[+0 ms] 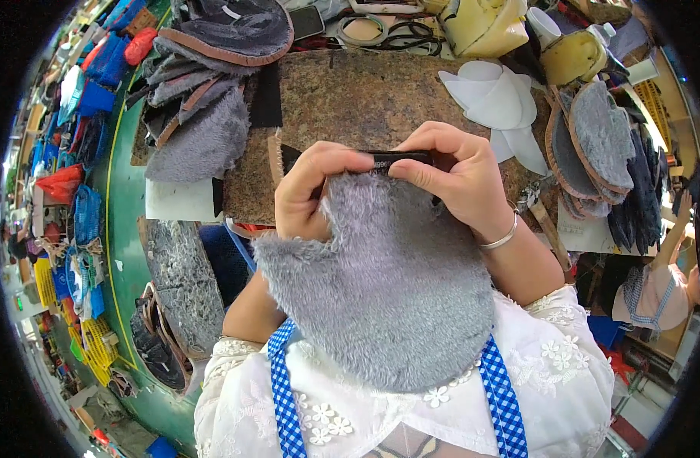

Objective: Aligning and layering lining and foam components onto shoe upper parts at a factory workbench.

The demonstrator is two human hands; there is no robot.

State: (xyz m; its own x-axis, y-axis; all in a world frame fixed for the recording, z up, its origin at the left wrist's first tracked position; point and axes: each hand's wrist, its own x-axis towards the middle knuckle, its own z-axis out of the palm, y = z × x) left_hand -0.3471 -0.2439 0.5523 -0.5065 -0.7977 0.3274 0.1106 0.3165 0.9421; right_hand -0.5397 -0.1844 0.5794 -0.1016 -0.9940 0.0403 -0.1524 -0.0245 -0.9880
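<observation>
In front of my chest hangs a large rounded piece of grey furry fabric with a notch on its left side. My left hand pinches its upper edge, thumb and fingers closed on a dark strip there. The other end of that strip is gripped by my right hand, its thumb laid along the near side. Pale marks show on the strip between my thumbs. Both hands are raised over the near part of a worn brown board. The fabric's far side is hidden from me.
Grey furry pieces with brown edging lie stacked at the far left, and another stack sits at the right. White petal-shaped sheets, a cut yellow container and a wooden-handled tool are nearby. Another person is at the far right.
</observation>
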